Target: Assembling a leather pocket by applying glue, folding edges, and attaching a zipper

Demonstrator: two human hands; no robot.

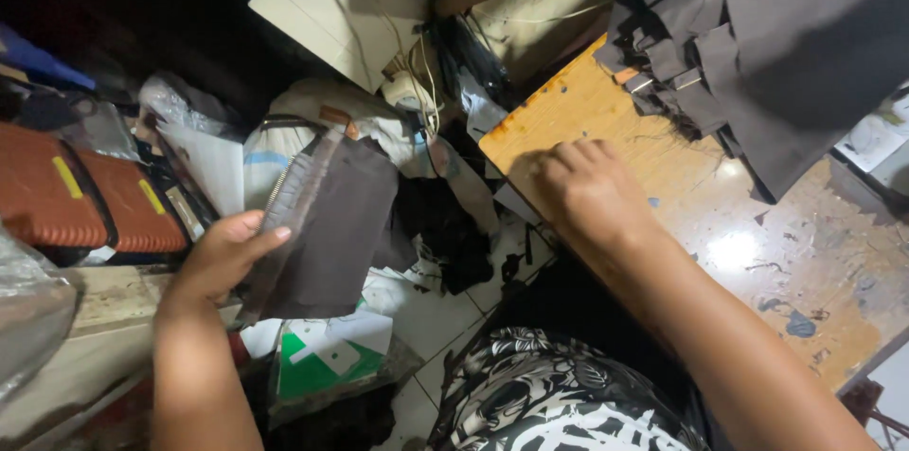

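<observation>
My left hand (225, 254) holds a dark brown fabric piece (331, 224) with a zipper strip along its left edge, lifted above the cluttered floor. My right hand (587, 188) rests with curled fingers on the near left corner of a worn wooden table (757, 252); whether anything small is under the fingers is hidden. A stack of dark grey-brown cut fabric pieces (757, 44) lies on the far part of the table, just beyond my right hand.
Left of me are an orange ribbed case (85, 195), crumpled plastic bags (189, 110) and a white sack (341, 110). A green and white paper packet (331, 356) lies on the tiled floor among dark scraps. My patterned black-and-white clothing (559, 394) fills the bottom.
</observation>
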